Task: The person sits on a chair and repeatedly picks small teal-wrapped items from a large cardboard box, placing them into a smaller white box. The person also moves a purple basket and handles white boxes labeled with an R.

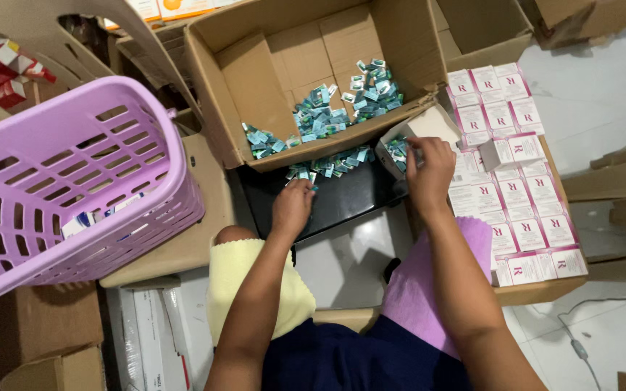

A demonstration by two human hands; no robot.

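Dozens of tiny teal sachets (pixel 331 163) lie on the black tray (pixel 356 199) just in front of the big cardboard box (pixel 255 87). The left hand (pixel 291 208) pinches some at the tray's near edge; the right hand (pixel 429 170) clasps a small white carton (pixel 418 130) beside that box. They look light, thin and slippery, probably best pinched by their edges.

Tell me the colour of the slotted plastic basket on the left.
Lilac purple basket; the head view shows it plainly.
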